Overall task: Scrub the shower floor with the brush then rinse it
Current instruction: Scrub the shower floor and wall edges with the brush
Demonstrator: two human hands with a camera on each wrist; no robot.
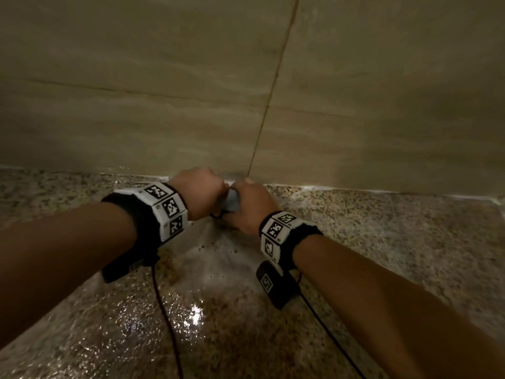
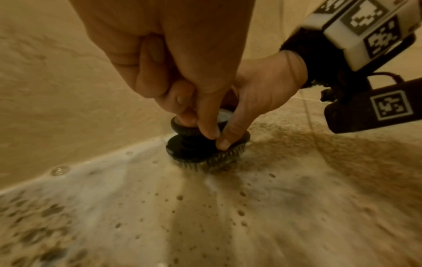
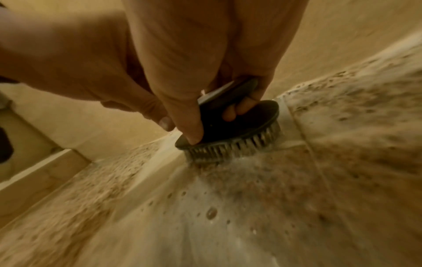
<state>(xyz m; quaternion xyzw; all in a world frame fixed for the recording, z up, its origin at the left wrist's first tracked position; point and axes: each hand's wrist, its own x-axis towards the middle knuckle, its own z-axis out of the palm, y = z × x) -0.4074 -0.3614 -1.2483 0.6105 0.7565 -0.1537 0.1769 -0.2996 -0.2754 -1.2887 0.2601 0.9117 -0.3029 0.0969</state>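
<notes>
While 2 hands clamp the brush (image 2: 206, 144) knob | left hand (image 1: 200, 194), right hand (image 1: 250, 207) curled tight | bristles flat below grip, steady pressure, short strokes along wall (image 1: 191, 91) edge of shower floor (image 1: 382, 242)

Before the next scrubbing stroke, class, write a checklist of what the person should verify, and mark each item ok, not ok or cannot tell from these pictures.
1. Left hand grips the brush by its knob: ok.
2. Right hand grips the knob, fingers curled beneath it: ok.
3. Bristles pressed onto the shower floor: ok.
4. Floor wet and soapy around the brush: ok, foam shows.
5. Brush clear of the wall: cannot tell; it sits right at the wall's base.
6. Rinse water ready: cannot tell, nothing of it in view.
</notes>
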